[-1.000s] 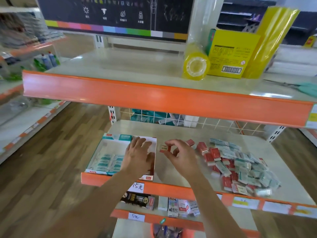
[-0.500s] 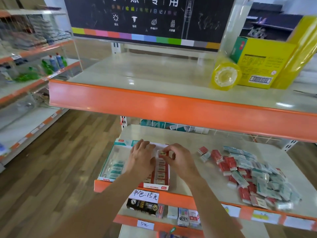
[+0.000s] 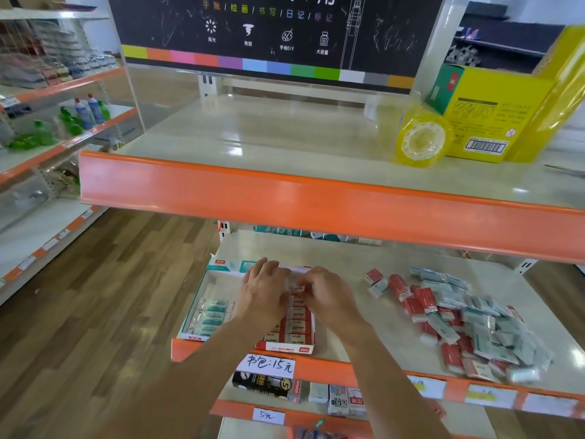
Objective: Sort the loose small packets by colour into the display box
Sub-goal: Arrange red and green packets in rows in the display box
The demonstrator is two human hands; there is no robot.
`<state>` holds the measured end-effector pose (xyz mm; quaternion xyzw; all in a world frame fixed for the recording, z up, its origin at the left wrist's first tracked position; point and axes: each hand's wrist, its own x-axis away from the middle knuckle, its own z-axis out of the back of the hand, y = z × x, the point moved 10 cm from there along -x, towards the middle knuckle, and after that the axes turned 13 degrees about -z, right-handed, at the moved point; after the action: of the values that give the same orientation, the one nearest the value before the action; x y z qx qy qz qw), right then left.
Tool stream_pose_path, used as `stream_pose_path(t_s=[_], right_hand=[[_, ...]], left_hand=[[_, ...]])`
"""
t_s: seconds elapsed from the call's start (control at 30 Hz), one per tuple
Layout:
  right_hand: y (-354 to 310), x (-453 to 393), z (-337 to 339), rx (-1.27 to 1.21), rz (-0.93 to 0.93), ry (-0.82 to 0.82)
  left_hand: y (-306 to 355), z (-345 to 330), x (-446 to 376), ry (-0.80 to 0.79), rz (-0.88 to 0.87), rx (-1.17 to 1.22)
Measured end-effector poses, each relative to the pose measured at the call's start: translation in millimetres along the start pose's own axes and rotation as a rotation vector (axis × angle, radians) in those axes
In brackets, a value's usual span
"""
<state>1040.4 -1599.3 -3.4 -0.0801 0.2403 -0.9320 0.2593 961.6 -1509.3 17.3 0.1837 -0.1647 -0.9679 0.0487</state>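
The display box [image 3: 285,346] sits at the front left of the middle shelf. Its left compartment holds teal packets [image 3: 209,315] and its right compartment a row of red packets [image 3: 299,326]. My left hand [image 3: 264,294] lies flat over the middle of the box with its fingers apart, hiding part of the red row. My right hand [image 3: 329,296] is over the far end of the red row, its fingertips pinched on a red packet [image 3: 297,288]. A loose pile of red and teal packets [image 3: 459,318] lies on the shelf to the right.
The upper shelf's orange edge [image 3: 316,204] overhangs the work area. A yellow tape roll [image 3: 422,141] and a yellow carton [image 3: 484,122] stand on it at the right. A handwritten price label [image 3: 269,365] hangs below the box, with small goods [image 3: 269,383] on the lower shelf.
My right hand has carried a red packet from beside the box leftward to the far end of the red row. The left hand has stayed on the box. The view has shifted.
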Motion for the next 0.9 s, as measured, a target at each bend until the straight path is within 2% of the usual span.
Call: stream_pose_path(t_s=[0.17, 0.4, 0.57, 0.7, 0.9], right_hand=[[-6.1, 2.5, 6.2, 0.010, 0.021, 0.012], [3.7, -5.3, -6.4, 0.123, -0.055, -0.036], [2.4, 2.1, -3.8, 0.077, -0.001, -0.032], [3.3, 10.8, 4.3, -0.066, 0.048, -0.050], [28.8, 16.6, 29.9, -0.163, 0.039, 0.054]], left_hand=[[-3.2, -4.1, 3.2, -0.005, 0.008, 0.004], [-1.6, -1.7, 5.8, 0.024, 0.016, 0.017], [3.4, -0.3, 6.2, 0.037, 0.016, 0.004], [10.0, -4.2, 3.5, 0.043, 0.013, -0.014], [30.7, -9.3, -0.5, 0.088, -0.063, -0.022]])
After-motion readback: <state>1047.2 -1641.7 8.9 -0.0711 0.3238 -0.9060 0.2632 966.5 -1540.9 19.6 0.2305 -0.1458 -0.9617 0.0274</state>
